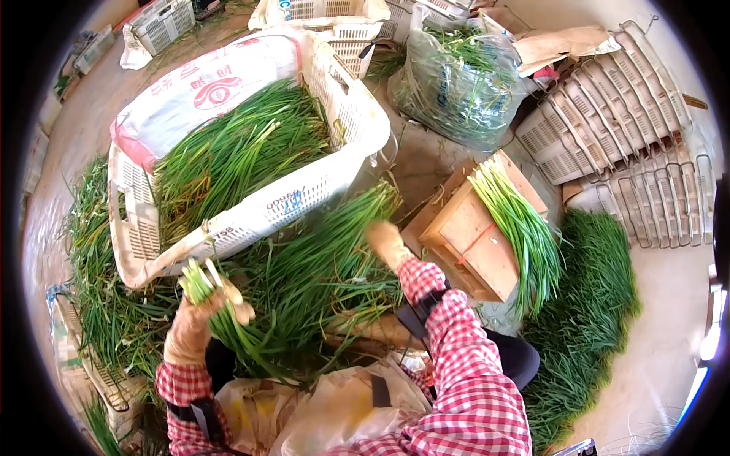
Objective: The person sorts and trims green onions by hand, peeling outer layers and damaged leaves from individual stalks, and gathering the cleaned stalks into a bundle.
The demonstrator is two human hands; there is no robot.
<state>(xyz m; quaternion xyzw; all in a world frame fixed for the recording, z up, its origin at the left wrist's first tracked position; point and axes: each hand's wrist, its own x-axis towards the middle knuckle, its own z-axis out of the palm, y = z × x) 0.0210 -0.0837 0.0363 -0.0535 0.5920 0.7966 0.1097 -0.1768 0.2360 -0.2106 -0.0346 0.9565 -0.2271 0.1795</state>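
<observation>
- 1 bunch of chive-like greens (199, 283) is in the left hand (199, 318), at the near left, its pale stalk ends pointing up and its leaves trailing to the right.
- A loose heap of the same greens (315, 247) lies between the 2 hands; its far-right end is just beside the right hand (388, 243).
- The left hand, apparently in a tan glove, is closed around the bunch just below the pale ends.
- The right hand, also tan, is blurred; I cannot tell whether it is clenched, released or touching a few leaves.
- To the right of the right hand, a wooden stand (473, 242) with a red line across it bears 1 bundle of greens (517, 228).
- Far left, a white plastic crate (334, 171) holds more greens and a white sack (179, 99).
- The sack has red characters and a round red emblem, not clearly legible.
- The crate's side carries dark, upside-down numerals and blue marks, too unclear to read surely.
- The clear plastic bag (456, 99) at the far right shows blue lettering, also unreadable.
</observation>
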